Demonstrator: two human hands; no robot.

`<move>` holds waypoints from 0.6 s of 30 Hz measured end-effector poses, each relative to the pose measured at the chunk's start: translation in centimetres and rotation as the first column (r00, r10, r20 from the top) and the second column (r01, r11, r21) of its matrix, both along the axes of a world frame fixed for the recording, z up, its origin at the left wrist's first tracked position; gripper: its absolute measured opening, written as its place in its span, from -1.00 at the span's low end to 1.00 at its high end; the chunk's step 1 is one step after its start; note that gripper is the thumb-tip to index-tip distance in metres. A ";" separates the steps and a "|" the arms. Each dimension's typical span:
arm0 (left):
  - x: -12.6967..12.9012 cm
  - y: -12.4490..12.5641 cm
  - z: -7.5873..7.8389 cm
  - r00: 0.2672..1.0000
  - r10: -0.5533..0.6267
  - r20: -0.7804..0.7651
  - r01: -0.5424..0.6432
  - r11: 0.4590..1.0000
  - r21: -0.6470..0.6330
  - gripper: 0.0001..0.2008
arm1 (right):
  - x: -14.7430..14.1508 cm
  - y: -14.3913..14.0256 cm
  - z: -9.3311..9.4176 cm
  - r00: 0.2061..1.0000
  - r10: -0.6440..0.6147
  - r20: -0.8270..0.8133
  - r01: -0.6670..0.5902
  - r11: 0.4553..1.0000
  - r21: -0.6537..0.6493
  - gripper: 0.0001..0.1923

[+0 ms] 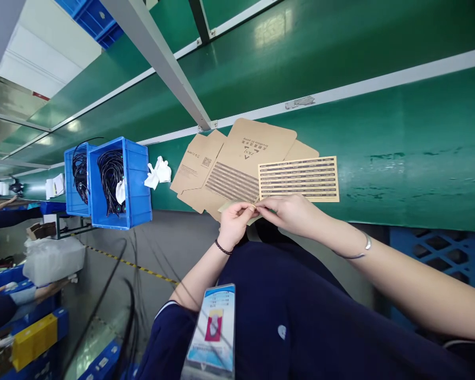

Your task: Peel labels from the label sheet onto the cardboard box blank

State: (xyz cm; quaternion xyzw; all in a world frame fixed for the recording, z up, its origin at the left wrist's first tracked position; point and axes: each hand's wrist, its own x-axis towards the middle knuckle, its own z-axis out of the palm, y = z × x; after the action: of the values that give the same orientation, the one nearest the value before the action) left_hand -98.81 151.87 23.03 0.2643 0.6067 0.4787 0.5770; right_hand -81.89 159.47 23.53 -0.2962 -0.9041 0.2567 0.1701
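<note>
Label strip: a small pale strip (257,203) is pinched between the fingertips of both hands, right where the two hands meet, at the near edge of the green table.
Left hand: the left hand (235,221) is curled, thumb and forefinger closed on the strip's left end; a dark bead bracelet (222,248) sits on the wrist.
Right hand: the right hand (291,211) grips the strip's other end with its fingertips; a thin silver bangle (364,245) circles the forearm.
Label sheet: a tan sheet of printed labels (298,178) lies flat just beyond the right hand, almost touching the fingers.
Cardboard: flattened brown box blanks (237,158) are spread just beyond both hands, partly under the label sheet.
Table: the green table (399,137) stretches away past the hands, with a white stripe across it.
Post: a grey metal post (162,58) slants across above the cardboard, well beyond the left hand.
White gloves: a crumpled pair (158,172) lies left of the cardboard.
Blue bins: two blue bins (136,179) farther left of the left hand hold coiled black cables (110,177).
Badge: a badge (214,330) hangs over dark clothing below the hands.
Other people: arms (0,206) show at the far left edge, well apart.
</note>
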 end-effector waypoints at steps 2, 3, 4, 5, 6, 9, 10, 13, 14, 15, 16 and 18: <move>-0.2 0.1 0.3 0.986 -0.055 -0.158 0.065 0.996 0.057 -0.79 | 0.1 0.2 0.0 1.000 0.000 -0.007 0.000 0.999 -0.034 -0.68; -0.3 0.1 0.5 0.964 -0.077 -0.253 0.102 0.991 0.084 -0.84 | 0.1 0.3 0.0 1.000 0.002 -0.014 -0.002 0.999 -0.040 -0.68; -0.3 0.1 0.7 0.935 -0.093 -0.342 0.138 0.985 0.108 -0.87 | 0.1 0.4 -0.1 1.000 0.007 -0.021 -0.008 0.999 -0.037 -0.69; -0.4 0.2 0.9 0.904 -0.103 -0.415 0.169 0.977 0.126 -0.88 | 0.1 0.5 -0.1 0.999 0.015 -0.029 -0.016 1.000 -0.026 -0.69; -0.4 0.2 1.0 0.877 -0.108 -0.469 0.195 0.971 0.141 -0.88 | 0.1 0.5 -0.1 0.999 0.024 -0.035 -0.025 1.000 -0.012 -0.69; -0.3 0.2 1.3 0.827 -0.106 -0.552 0.237 0.956 0.171 -0.86 | 0.0 0.3 -0.3 0.998 0.046 -0.035 -0.045 0.998 0.039 -0.70; -0.2 0.2 1.3 0.820 -0.102 -0.563 0.241 0.954 0.178 -0.86 | 0.0 0.2 -0.4 0.999 0.041 -0.027 -0.040 0.998 0.058 -0.70; 0.0 0.1 1.2 0.819 -0.088 -0.568 0.230 0.955 0.185 -0.86 | -0.1 -0.2 -0.9 1.000 -0.004 -0.025 0.006 0.995 0.099 -0.71; 0.1 0.1 1.1 0.821 -0.081 -0.565 0.223 0.957 0.186 -0.86 | -0.1 -0.3 -1.0 0.999 -0.020 -0.034 0.024 0.995 0.099 -0.71; 0.1 0.1 1.1 0.822 -0.074 -0.564 0.216 0.958 0.190 -0.86 | -0.2 -0.3 -1.1 0.998 -0.034 -0.047 0.039 0.995 0.091 -0.71; 0.1 0.1 1.0 0.823 -0.066 -0.565 0.211 0.958 0.194 -0.86 | -0.2 -0.4 -1.3 0.997 -0.047 -0.069 0.053 0.996 0.077 -0.70; 0.1 0.1 0.8 0.820 -0.059 -0.570 0.211 0.956 0.204 -0.86 | -0.2 -0.3 -1.4 0.990 -0.065 -0.122 0.070 0.997 0.035 -0.70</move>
State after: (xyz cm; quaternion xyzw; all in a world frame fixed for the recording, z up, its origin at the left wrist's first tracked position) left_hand -98.71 151.94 23.82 0.5076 0.6606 0.4129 0.3681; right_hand -82.11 159.20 22.14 -0.3072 -0.8865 0.2504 0.2389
